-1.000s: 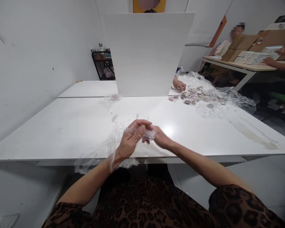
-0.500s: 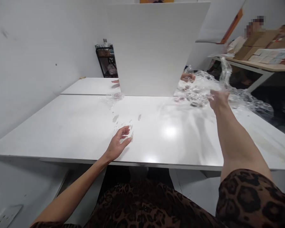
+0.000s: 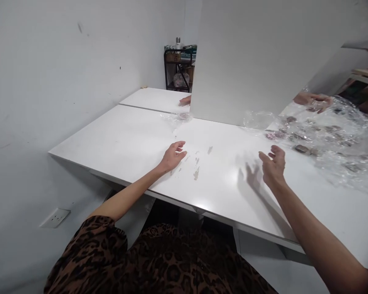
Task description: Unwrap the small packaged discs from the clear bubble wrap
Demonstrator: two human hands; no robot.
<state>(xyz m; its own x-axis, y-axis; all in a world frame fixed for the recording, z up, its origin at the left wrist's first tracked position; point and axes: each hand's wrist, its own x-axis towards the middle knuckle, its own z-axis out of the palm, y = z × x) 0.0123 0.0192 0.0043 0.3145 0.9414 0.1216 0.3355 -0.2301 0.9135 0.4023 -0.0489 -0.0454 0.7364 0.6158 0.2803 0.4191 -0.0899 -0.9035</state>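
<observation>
With twelve o'clock taken straight ahead from between the hands, the left hand (image 3: 173,157) is held at nine, loosely curved, thumb apart, nothing gripped; contact with the white table (image 3: 110,134) cannot be told. The right hand (image 3: 274,163) is held at three, wide and unfilled, apparently raised, since its shadow is cast beside it. Near it, toward two, small pieces (image 3: 301,149) are heaped among clear plastic (image 3: 352,171), perhaps so they can be reached from both sides. One pinkish packet (image 3: 184,116) is set apart at eleven. One upright panel (image 3: 248,61) is stood at twelve, seemingly as a divider. Two co-workers' hands are seen beyond: the far-left hand (image 3: 185,101) at eleven, the far-right hand (image 3: 313,100) at two. The heaped pieces, overlapped, cannot be counted.
</observation>
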